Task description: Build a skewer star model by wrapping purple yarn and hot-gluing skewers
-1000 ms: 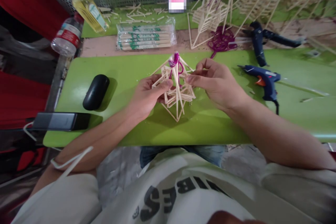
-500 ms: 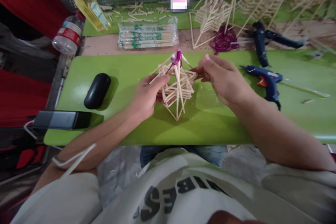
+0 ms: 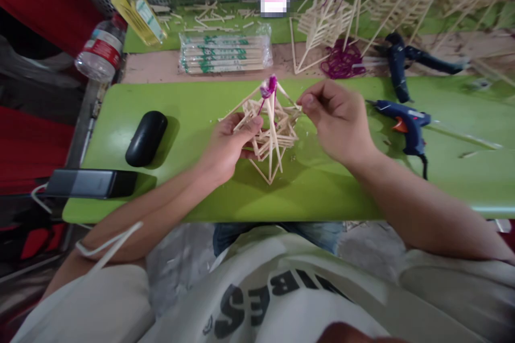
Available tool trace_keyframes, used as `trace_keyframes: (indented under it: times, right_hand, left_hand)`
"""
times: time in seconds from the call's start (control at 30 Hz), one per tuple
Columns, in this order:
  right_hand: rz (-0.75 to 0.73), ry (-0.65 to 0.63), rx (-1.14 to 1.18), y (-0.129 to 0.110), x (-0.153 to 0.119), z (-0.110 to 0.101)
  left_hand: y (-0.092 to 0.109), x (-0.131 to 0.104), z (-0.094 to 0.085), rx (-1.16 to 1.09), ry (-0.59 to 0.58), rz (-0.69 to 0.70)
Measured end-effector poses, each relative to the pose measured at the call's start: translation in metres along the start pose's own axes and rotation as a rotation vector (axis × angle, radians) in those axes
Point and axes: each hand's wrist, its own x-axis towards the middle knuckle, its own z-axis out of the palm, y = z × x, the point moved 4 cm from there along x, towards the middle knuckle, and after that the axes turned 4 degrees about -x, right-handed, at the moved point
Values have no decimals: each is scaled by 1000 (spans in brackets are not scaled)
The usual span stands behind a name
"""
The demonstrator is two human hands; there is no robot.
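Note:
My left hand (image 3: 229,144) is closed around the left side of a small wooden-stick model (image 3: 276,139), thumb on top and fingers beneath. The model is a cage of stacked sticks under leaning sticks that meet at a peak, where purple yarn (image 3: 269,87) is wound. One corner of its frame points toward me, just above the green board. At the model's right edge, my right hand (image 3: 336,118) has thumb and forefinger pinched together, the other fingers curled. Whatever sits in that pinch is too small to make out.
A blue glue gun (image 3: 410,123) lies to the right, darker glue guns (image 3: 398,67) behind it. Packaged sticks (image 3: 225,53), a purple yarn tangle (image 3: 344,59) and finished stick models (image 3: 325,21) stand behind. A black case (image 3: 147,138), power bank (image 3: 92,183) and bottles (image 3: 100,51) are left.
My right hand has rolled over and its fingers have curled in more, staying beside the model's right edge. The model has turned slightly in my left hand.

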Motion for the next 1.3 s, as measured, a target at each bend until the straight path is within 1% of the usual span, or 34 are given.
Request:
trace_keyframes:
  times: [0.13,0.27,0.33,0.43,0.57,0.67,0.8,0.93,1.03,1.1,1.17,1.3]
  right_hand:
    - [-7,-2,-10,-2,-2,2]
    - [-13,4,-11,5,1,1]
    - [-7,-1,1,11,4,2]
    - [39,-24,43,24,7,6]
    - [134,-44,155,43,9,12]
    - [181,-68,185,52,9,14]
    - [165,-27,169,60,11,12]
    - [129,7,149,65,11,11]
    - [112,29,133,65,10,11]
    - [86,76,120,62,10,9]
    - [10,135,94,53,11,6]
    - [-165,206,69,26,12,-1]
  left_hand:
    - [0,-2,0,-20,18,31]
    - [-2,-4,1,-36,13,43]
    - [-2,-5,3,-41,20,49]
    - [-2,-7,5,-40,47,47]
    - [0,-8,6,-43,130,69]
    - [-1,-7,3,-74,185,62]
    - [-3,-5,-1,-110,217,41]
    - [-4,-7,0,-118,231,14]
    - [-3,-10,1,-104,245,10]
    - [-1,-13,1,-83,268,21]
    - [0,-16,0,-59,305,37]
    - [1,-21,-2,-53,398,63]
